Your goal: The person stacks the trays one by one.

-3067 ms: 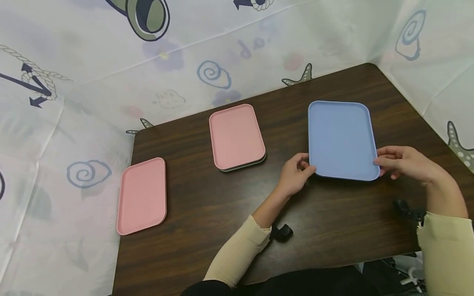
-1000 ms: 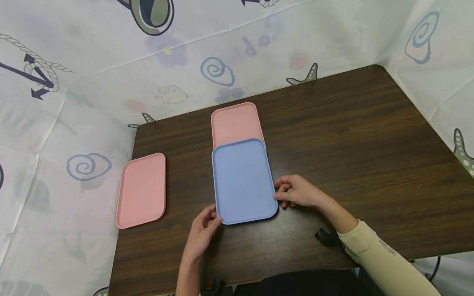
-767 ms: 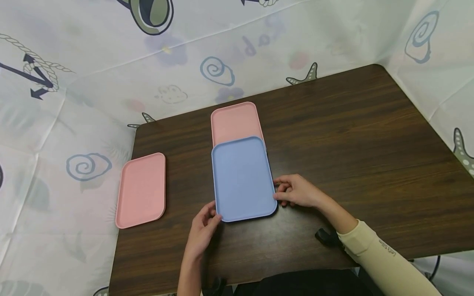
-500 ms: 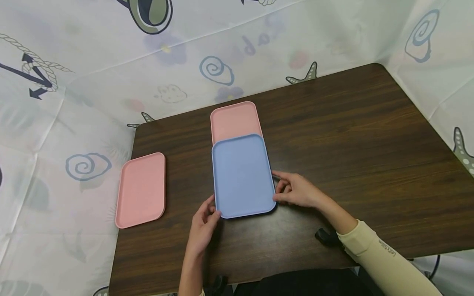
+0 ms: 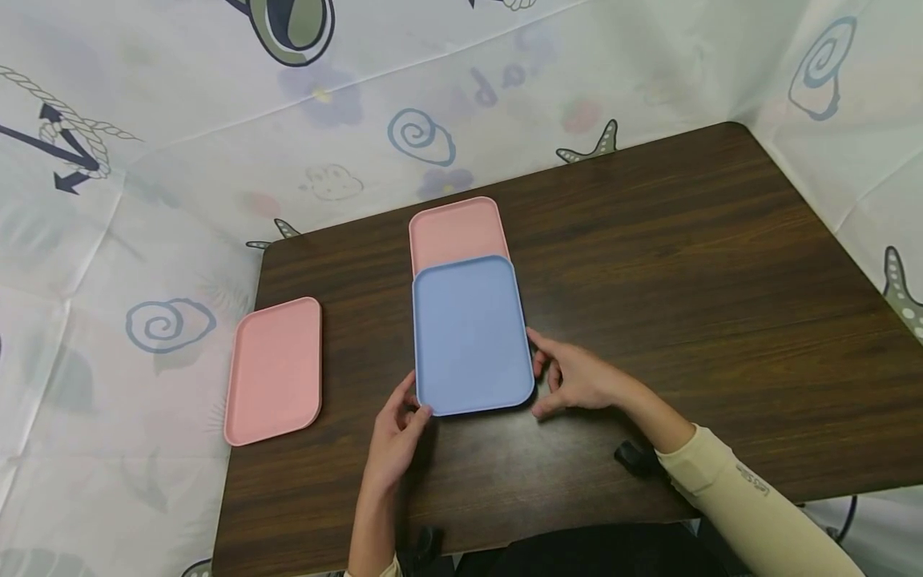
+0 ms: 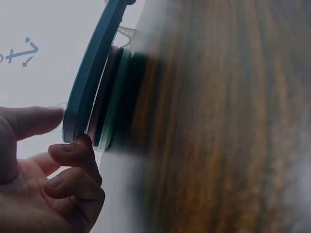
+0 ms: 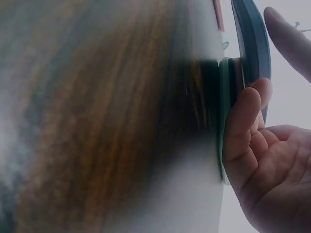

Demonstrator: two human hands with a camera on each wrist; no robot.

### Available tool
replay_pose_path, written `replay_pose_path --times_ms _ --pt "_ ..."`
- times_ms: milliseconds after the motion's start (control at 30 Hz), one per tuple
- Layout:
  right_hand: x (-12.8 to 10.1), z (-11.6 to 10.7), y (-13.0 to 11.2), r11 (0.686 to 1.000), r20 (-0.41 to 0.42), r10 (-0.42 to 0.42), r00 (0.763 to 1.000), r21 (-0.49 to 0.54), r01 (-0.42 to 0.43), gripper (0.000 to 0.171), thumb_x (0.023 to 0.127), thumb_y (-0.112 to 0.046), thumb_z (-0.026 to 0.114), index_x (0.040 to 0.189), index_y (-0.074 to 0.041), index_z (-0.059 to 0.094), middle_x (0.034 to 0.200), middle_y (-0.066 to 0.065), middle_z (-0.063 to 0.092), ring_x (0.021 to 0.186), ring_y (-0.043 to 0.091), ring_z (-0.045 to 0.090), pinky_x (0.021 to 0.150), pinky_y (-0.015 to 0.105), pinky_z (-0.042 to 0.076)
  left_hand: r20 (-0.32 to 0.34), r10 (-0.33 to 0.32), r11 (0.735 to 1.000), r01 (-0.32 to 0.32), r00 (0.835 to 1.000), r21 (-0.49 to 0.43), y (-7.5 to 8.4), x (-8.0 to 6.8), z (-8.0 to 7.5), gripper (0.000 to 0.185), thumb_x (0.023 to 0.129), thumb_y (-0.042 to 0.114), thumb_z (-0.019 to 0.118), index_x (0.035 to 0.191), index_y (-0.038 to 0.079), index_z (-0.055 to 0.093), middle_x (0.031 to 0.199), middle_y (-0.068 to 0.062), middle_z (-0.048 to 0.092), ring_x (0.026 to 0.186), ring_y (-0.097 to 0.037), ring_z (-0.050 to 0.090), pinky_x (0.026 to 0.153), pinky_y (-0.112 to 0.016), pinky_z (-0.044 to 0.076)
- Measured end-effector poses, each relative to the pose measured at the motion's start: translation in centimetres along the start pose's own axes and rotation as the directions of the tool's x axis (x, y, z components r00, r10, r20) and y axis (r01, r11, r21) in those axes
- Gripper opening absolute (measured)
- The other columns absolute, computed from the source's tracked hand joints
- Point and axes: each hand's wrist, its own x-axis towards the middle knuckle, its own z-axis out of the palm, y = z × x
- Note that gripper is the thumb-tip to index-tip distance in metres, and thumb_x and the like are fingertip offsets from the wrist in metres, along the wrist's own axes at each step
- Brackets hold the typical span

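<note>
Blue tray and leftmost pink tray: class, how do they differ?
The left hand pinches the blue tray; no hand touches the leftmost pink tray. In the head view, the blue tray partly covers another pink tray; the leftmost pink tray lies apart.

Both are round-cornered rectangles with raised rims.

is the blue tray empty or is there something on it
Empty. In the head view, the blue tray shows a bare surface from rim to rim.
</note>
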Motion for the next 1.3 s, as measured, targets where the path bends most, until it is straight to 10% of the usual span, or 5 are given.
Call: replay_pose_path --times_ms 667,967,1300 --pt "2.0 -0.7 -0.4 0.994 -0.08 0.009 0.997 -0.108 -0.017 0.109 0.076 -0.02 0.086 0.154 0.005 0.015 0.094 0.007 0.057 0.063 0.02 0.055 0.055 0.028 0.044 -0.02 0.036 0.987 -0.032 0.999 0.158 0.7 2.0 0.0 0.079 0.084 0.011 0.078 0.152 0.012 0.037 0.11 -0.013 0.049 0.059 -0.015 0.044 0.048 -0.022 0.037" --pt "3.1 -1.4 -0.5 0.987 -0.096 0.015 0.995 -0.157 -0.03 0.11 0.073 -0.024 0.088 0.154 0.004 0.017 0.093 0.005 0.057 0.064 0.017 0.055 0.056 0.027 0.043 0.006 0.034 0.976 -0.035 0.999 0.213 4.7 1.8 0.4 0.076 0.086 0.004 0.074 0.15 -0.003 0.033 0.11 -0.018 0.047 0.064 -0.019 0.043 0.052 -0.022 0.038" --pt "3.8 -2.2 -0.5 0.984 -0.113 0.03 0.993 -0.172 -0.049 0.105 0.074 -0.028 0.087 0.153 0.003 0.024 0.096 0.004 0.057 0.065 0.021 0.054 0.055 0.028 0.042 -0.015 0.051 0.965 -0.045 0.999 0.258 1.8 4.0 -0.2 0.074 0.087 0.016 0.077 0.15 0.013 0.04 0.11 -0.011 0.048 0.068 -0.018 0.044 0.054 -0.023 0.037"
